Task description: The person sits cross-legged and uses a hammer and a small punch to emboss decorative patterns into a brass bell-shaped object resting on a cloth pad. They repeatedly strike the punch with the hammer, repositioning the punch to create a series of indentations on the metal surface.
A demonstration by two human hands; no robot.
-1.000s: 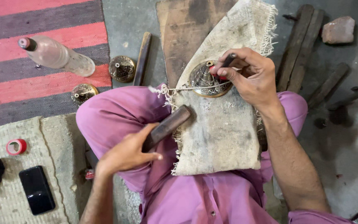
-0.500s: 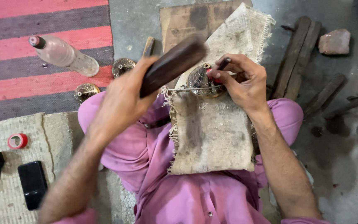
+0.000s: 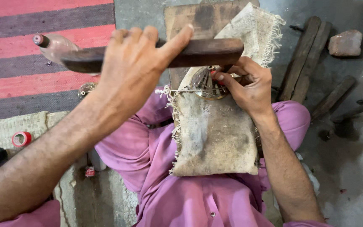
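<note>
Pink-clad knees are carrying a burlap pad in the lower centre. Above it, the right hand is pinching a round brass piece with a thin punch. The left hand is gripping a raised dark wooden mallet; seemingly mid-hammering, the stroke needing a square landing.

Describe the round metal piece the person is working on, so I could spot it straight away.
Start at the worn burlap cloth draped over the person's purple-clad lap. At its far end, under the fingertips of the right hand, sits the round metal piece, domed and ribbed with a brassy rim. Unlike the plain dark wooden block that the left hand holds above it, it is shiny and circular.
</note>
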